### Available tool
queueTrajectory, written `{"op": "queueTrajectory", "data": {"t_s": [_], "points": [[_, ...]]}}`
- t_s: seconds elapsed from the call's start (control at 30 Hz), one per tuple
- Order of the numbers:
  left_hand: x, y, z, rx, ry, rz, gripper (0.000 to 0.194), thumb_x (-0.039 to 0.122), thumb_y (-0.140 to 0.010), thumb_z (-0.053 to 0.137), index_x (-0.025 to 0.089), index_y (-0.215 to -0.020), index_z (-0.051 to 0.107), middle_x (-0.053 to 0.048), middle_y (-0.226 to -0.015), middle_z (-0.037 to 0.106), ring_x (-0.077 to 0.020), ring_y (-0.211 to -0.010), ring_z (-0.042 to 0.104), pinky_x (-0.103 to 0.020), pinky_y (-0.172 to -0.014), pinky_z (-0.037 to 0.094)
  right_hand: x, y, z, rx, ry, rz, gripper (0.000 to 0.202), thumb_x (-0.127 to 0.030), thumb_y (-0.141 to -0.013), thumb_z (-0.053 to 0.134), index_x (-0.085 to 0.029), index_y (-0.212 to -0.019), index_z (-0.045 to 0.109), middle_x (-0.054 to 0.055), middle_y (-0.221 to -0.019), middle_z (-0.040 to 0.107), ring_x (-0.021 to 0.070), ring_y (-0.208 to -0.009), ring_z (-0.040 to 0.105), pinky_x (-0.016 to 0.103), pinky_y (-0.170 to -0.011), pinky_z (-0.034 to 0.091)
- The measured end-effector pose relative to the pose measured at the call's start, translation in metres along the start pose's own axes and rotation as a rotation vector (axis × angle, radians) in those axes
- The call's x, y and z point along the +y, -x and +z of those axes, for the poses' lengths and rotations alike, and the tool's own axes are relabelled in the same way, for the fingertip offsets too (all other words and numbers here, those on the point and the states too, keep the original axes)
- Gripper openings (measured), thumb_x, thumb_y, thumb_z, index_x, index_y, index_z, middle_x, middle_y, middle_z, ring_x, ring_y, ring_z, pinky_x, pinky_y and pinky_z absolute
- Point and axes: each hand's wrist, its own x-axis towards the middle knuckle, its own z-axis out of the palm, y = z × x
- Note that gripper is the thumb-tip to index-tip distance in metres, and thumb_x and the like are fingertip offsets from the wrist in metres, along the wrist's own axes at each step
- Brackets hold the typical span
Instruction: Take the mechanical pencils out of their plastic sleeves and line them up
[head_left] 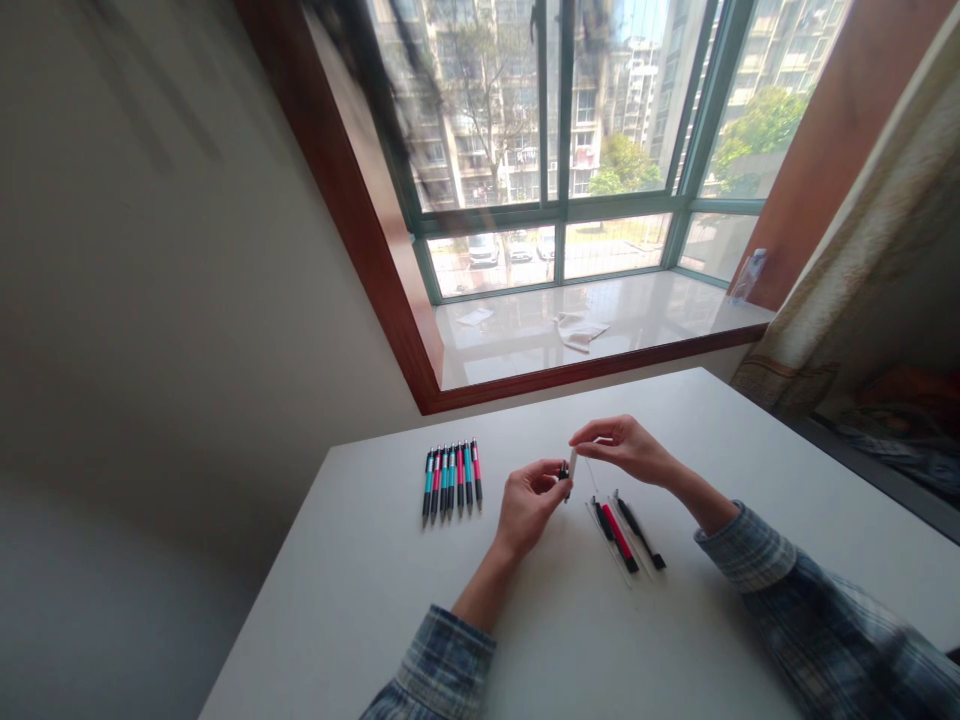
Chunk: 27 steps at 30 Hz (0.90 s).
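Observation:
My left hand (pixel 527 506) is closed on a small black pen part (pixel 565 480) above the white table (pixel 360 600). Between the thumb and fingertips of my right hand (pixel 624 447) is the top of a short white piece (pixel 573 462), held upright beside the black part. Whether the two pieces touch, I cannot tell. Below my right hand lie a red pen barrel (pixel 618 530), black pen parts (pixel 632 520) and thin clear refills (pixel 609 538). Left of my left hand, several teal and pink pens (pixel 451 480) lie side by side in a row.
Behind the table is a window sill (pixel 510 350) with a crumpled white cloth (pixel 579 331), a paper (pixel 475 317) and a clear bottle (pixel 748 275). A curtain (pixel 847 250) hangs at the right. Dark clutter lies beyond the table's right edge.

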Motion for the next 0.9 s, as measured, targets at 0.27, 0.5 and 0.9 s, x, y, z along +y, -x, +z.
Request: {"op": "queueTrajectory", "data": {"t_s": [0.27,0.5,0.9], "points": [[-0.003,0.001,0.001,0.009,-0.006,-0.011,0.035,0.036,-0.077,0.081,0.011,-0.101,0.078,-0.009,-0.08,0.075,-0.0177,-0.068,0.066,-0.028,-0.067,0.053,0.018,-0.003,-0.015,0.134,0.125,-0.008,0.035,-0.048,-0.087,0.07,-0.021,-0.107,0.078,0.008,-0.106,0.078,0.0238,-0.097,0.071,0.036,-0.084,0.057],[-0.001,0.002,0.002,0.011,0.0,-0.004,0.034,0.035,-0.077,0.081,0.013,-0.102,0.078,-0.008,-0.078,0.074,-0.0189,-0.071,0.067,-0.03,-0.07,0.054,0.041,-0.002,-0.029,0.197,0.578,0.096,0.022,-0.04,-0.088,0.067,-0.024,-0.094,0.08,0.003,-0.089,0.079,0.0192,-0.075,0.068,0.031,-0.072,0.052],[0.0,-0.001,0.001,0.023,-0.024,0.0,0.033,0.036,-0.078,0.08,0.013,-0.101,0.077,-0.008,-0.08,0.075,-0.0201,-0.072,0.069,-0.031,-0.07,0.055,0.015,0.006,-0.009,0.086,0.852,0.239,0.03,-0.05,-0.083,0.07,-0.022,-0.074,0.075,0.003,-0.074,0.075,0.0174,-0.065,0.064,0.027,-0.06,0.041]]}}
